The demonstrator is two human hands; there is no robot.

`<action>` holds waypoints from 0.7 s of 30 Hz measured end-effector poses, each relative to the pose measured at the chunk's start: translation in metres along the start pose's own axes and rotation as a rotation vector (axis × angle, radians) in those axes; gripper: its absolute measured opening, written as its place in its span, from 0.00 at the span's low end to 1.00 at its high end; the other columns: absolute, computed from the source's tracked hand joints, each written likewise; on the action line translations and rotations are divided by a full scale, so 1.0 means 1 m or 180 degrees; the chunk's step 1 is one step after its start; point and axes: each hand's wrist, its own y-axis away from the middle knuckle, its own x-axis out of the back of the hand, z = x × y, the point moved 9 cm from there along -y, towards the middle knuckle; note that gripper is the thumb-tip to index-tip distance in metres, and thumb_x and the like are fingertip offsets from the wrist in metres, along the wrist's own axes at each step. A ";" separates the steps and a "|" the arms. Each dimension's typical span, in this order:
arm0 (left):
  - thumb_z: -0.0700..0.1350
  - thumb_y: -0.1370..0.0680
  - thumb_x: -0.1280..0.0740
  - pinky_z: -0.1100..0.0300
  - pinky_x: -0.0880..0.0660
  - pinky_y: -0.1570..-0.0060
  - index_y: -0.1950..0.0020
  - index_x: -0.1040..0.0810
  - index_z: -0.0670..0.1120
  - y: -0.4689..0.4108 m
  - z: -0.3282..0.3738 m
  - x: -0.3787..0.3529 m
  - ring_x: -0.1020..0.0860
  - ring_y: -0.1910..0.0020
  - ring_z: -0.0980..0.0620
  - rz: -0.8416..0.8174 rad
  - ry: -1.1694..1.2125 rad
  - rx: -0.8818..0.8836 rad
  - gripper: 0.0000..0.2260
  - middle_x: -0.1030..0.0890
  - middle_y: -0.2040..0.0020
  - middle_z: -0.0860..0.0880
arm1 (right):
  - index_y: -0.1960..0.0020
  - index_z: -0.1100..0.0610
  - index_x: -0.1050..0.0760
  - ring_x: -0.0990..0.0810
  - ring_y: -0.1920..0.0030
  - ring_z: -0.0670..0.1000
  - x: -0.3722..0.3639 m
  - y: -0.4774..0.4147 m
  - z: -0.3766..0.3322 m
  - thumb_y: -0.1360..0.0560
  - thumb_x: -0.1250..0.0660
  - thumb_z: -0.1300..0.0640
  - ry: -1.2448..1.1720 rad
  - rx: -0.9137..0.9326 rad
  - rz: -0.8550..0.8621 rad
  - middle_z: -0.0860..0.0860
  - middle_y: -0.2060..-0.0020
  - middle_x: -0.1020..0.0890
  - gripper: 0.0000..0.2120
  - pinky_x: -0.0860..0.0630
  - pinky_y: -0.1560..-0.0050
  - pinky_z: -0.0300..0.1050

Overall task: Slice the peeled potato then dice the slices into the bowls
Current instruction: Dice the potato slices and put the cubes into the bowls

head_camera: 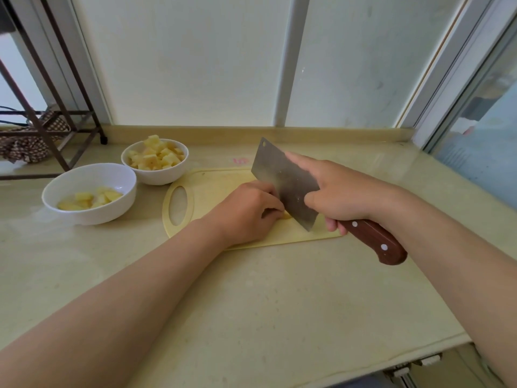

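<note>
On the pale yellow cutting board [207, 186] my left hand [246, 211] curls over a small piece of potato [286, 215], mostly hidden under the fingers. My right hand [344, 191] grips the brown wooden handle of a cleaver [285, 183], with the forefinger stretched along the blade's spine. The blade stands on the board right beside my left fingers. A white bowl [156, 175] at the back is heaped with potato dice. A nearer white bowl [84, 211] to the left holds a few potato pieces.
A beige stone counter [251, 303] runs under everything, with its front edge at the lower right. A dark metal rack [56, 121] with a patterned cloth stands at the far left. Frosted window panes rise behind the counter.
</note>
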 end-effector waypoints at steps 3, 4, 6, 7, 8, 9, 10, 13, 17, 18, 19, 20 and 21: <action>0.38 0.28 0.28 0.60 0.27 0.58 0.57 0.14 0.43 0.001 0.001 0.002 0.23 0.61 0.50 0.0044 -0.0001 -0.0017 0.03 0.19 0.59 0.48 | 0.21 0.26 0.56 0.21 0.77 0.53 -0.002 0.006 -0.003 0.23 0.45 0.65 0.0062 0.0056 0.0004 0.59 0.67 0.17 0.45 0.19 0.71 0.47; 0.38 0.28 0.28 0.60 0.27 0.59 0.57 0.14 0.43 0.001 0.002 0.002 0.23 0.61 0.49 0.0056 -0.0001 -0.0026 0.03 0.19 0.60 0.47 | 0.21 0.26 0.56 0.22 0.78 0.51 -0.002 0.007 -0.003 0.23 0.44 0.65 0.0072 0.0073 0.0021 0.58 0.68 0.18 0.45 0.21 0.72 0.46; 0.38 0.28 0.28 0.60 0.27 0.59 0.58 0.14 0.43 0.001 0.002 0.003 0.23 0.61 0.49 0.0074 -0.0024 -0.0044 0.03 0.19 0.60 0.47 | 0.20 0.27 0.56 0.22 0.79 0.49 -0.002 0.010 -0.005 0.22 0.44 0.65 0.0098 0.0106 0.0049 0.56 0.68 0.19 0.44 0.22 0.73 0.44; 0.38 0.28 0.28 0.59 0.27 0.58 0.58 0.14 0.43 0.001 0.002 0.002 0.23 0.61 0.49 0.0072 -0.0044 -0.0051 0.03 0.19 0.60 0.47 | 0.20 0.28 0.56 0.23 0.80 0.49 -0.002 0.012 -0.006 0.22 0.44 0.66 0.0126 0.0118 0.0054 0.55 0.67 0.20 0.44 0.22 0.73 0.44; 0.38 0.28 0.28 0.59 0.27 0.58 0.58 0.14 0.43 0.001 0.002 0.002 0.23 0.61 0.49 0.0067 -0.0063 -0.0053 0.03 0.19 0.59 0.47 | 0.20 0.28 0.56 0.22 0.80 0.48 -0.002 0.013 -0.006 0.22 0.45 0.66 0.0162 0.0123 0.0052 0.54 0.66 0.21 0.44 0.22 0.73 0.45; 0.38 0.28 0.28 0.59 0.26 0.58 0.57 0.14 0.43 0.001 0.002 0.002 0.23 0.60 0.49 0.0062 -0.0071 -0.0053 0.03 0.18 0.59 0.48 | 0.20 0.28 0.56 0.22 0.79 0.48 -0.002 0.013 -0.006 0.22 0.45 0.66 0.0196 0.0120 0.0047 0.54 0.65 0.21 0.44 0.21 0.72 0.45; 0.38 0.28 0.28 0.59 0.26 0.58 0.57 0.14 0.43 0.001 0.003 0.002 0.22 0.60 0.49 0.0066 -0.0066 -0.0058 0.03 0.18 0.59 0.48 | 0.20 0.27 0.56 0.22 0.79 0.49 -0.003 0.015 -0.006 0.22 0.45 0.65 0.0225 0.0111 0.0037 0.55 0.65 0.21 0.44 0.20 0.72 0.46; 0.38 0.28 0.27 0.59 0.25 0.58 0.57 0.14 0.43 0.001 0.003 0.003 0.22 0.60 0.49 0.0053 -0.0041 -0.0071 0.03 0.18 0.58 0.48 | 0.21 0.26 0.58 0.21 0.77 0.51 -0.004 0.020 -0.004 0.22 0.46 0.65 0.0322 0.0062 -0.0038 0.57 0.64 0.19 0.44 0.21 0.73 0.44; 0.39 0.27 0.28 0.62 0.27 0.58 0.56 0.13 0.44 0.000 0.001 0.001 0.23 0.60 0.51 0.0008 -0.0083 -0.0031 0.04 0.19 0.59 0.49 | 0.22 0.25 0.60 0.21 0.77 0.51 -0.001 0.028 0.002 0.20 0.46 0.63 0.0519 -0.0061 -0.0237 0.58 0.66 0.17 0.43 0.24 0.73 0.43; 0.39 0.27 0.28 0.62 0.28 0.59 0.56 0.13 0.44 0.000 0.001 0.001 0.23 0.61 0.51 -0.0003 -0.0100 -0.0039 0.04 0.20 0.60 0.49 | 0.23 0.24 0.60 0.21 0.76 0.52 0.000 0.028 0.003 0.20 0.46 0.62 0.0576 -0.0093 -0.0305 0.58 0.66 0.17 0.43 0.23 0.72 0.44; 0.39 0.27 0.28 0.63 0.29 0.59 0.57 0.13 0.44 -0.001 0.002 0.000 0.24 0.61 0.51 -0.0009 -0.0115 -0.0058 0.04 0.20 0.60 0.49 | 0.23 0.24 0.61 0.20 0.75 0.52 0.001 0.028 0.003 0.20 0.46 0.62 0.0625 -0.0119 -0.0362 0.58 0.66 0.17 0.43 0.22 0.71 0.44; 0.39 0.27 0.28 0.62 0.29 0.60 0.57 0.13 0.44 0.000 0.003 0.001 0.24 0.62 0.51 -0.0002 -0.0126 -0.0078 0.04 0.21 0.61 0.49 | 0.23 0.24 0.61 0.20 0.75 0.53 0.001 0.026 0.003 0.20 0.46 0.61 0.0664 -0.0140 -0.0397 0.58 0.66 0.16 0.42 0.21 0.70 0.45; 0.39 0.27 0.28 0.61 0.28 0.61 0.57 0.13 0.44 0.000 0.004 0.001 0.24 0.62 0.50 0.0017 -0.0130 -0.0093 0.04 0.21 0.62 0.49 | 0.23 0.25 0.62 0.20 0.75 0.53 0.000 0.023 0.001 0.20 0.46 0.61 0.0682 -0.0148 -0.0408 0.58 0.66 0.16 0.42 0.21 0.70 0.44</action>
